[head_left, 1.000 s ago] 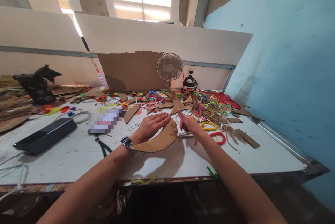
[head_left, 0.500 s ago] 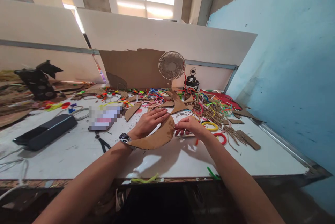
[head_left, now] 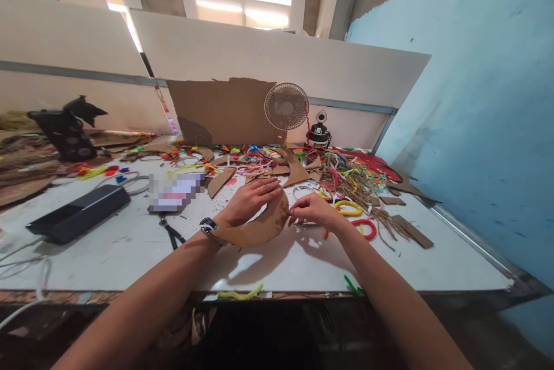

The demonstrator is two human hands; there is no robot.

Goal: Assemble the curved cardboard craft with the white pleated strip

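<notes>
A crescent-shaped piece of brown cardboard (head_left: 262,231) is held up above the white table, its narrow tip near my left wrist. My left hand (head_left: 246,201) grips it from behind, fingers along the upper end and thumb out of sight. At the crescent's right edge, the fingertips of my right hand (head_left: 312,209) are pinched together against the cardboard. Whether something small is also between them cannot be made out. Right beside that hand lie a yellow loop (head_left: 348,208) and a red loop (head_left: 366,229), which look like handles.
Cardboard scraps (head_left: 220,181), twine (head_left: 346,182) and coloured pipe cleaners cover the table's back. A small fan (head_left: 286,106) stands behind them. On the left are a dark box-shaped device (head_left: 80,214) with a cable and a blurred flat object (head_left: 176,192). A yellow-green pipe cleaner (head_left: 240,295) lies at the front edge.
The view has shifted slightly. Both hands stay on the cardboard crescent in nearly the same pose, with only a slight movement of the right fingers at its edge.
</notes>
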